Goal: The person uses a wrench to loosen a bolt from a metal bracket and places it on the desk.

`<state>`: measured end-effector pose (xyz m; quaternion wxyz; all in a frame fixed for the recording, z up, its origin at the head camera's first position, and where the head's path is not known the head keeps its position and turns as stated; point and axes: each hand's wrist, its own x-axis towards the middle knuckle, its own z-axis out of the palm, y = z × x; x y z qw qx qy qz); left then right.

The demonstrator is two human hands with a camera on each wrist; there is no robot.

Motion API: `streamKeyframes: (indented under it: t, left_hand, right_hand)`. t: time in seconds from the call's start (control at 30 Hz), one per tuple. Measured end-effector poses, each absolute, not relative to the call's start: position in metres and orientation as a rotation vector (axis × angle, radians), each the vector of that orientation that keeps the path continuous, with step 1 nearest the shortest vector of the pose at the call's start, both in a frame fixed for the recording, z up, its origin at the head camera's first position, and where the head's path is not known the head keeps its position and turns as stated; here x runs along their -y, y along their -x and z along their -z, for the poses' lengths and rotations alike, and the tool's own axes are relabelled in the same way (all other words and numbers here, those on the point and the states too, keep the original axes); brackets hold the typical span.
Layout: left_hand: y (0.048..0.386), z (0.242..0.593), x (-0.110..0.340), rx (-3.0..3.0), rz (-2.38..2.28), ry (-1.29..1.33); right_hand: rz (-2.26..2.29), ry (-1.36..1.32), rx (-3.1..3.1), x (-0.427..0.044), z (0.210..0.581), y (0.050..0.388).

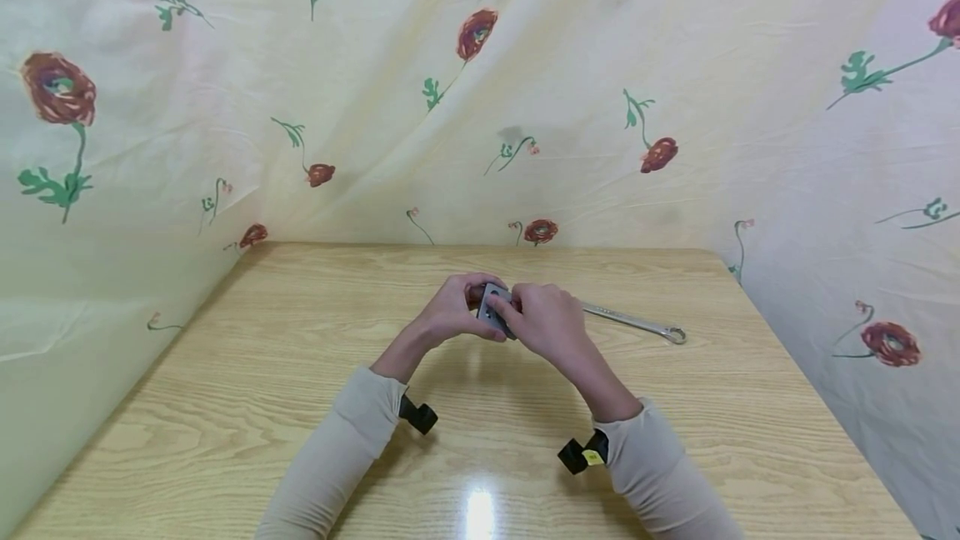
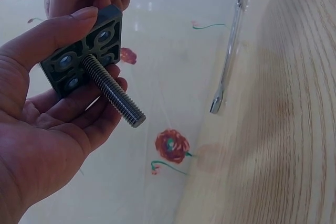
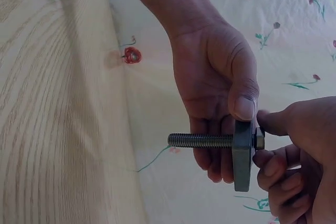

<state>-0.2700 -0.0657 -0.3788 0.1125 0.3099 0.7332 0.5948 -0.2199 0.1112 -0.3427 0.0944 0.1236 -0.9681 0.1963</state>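
Square plate (image 3: 242, 169): grey, with holes, held up over the counter (image 1: 225, 415), towards its far side.
Bolt (image 3: 202, 140): through the plate's middle, long threaded shank sticking out to the left.
Left hand (image 1: 457, 308): thumb and fingers clamped on the plate's opposite edges.
Right hand (image 1: 552, 322): fingers curled, thumb and forefinger clamped about the bolt's head.
Wrench (image 1: 633, 321): lying on the counter, right of both hands, one end hidden in the head view.
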Motion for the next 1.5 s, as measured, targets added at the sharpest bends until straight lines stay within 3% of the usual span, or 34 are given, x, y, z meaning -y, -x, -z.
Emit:
streamKeyframes:
  t: [0.73,1.17,1.5]
  left_hand:
    - [0.27,0.378,0.067,-2.197,-1.738,-0.856]
    - [0.269,0.377,0.065,-2.181,-1.715,-0.861]
    - [0.268,0.377,0.065,-2.193,-1.708,-0.857]
  right_hand:
    - [-0.621,-0.638,2.725,-0.115,0.336,0.215]
    - [-0.485,-0.976,2.584,-0.126,0.333,0.218]
    - [-0.503,-1.017,2.599,-0.131,0.332,0.22]
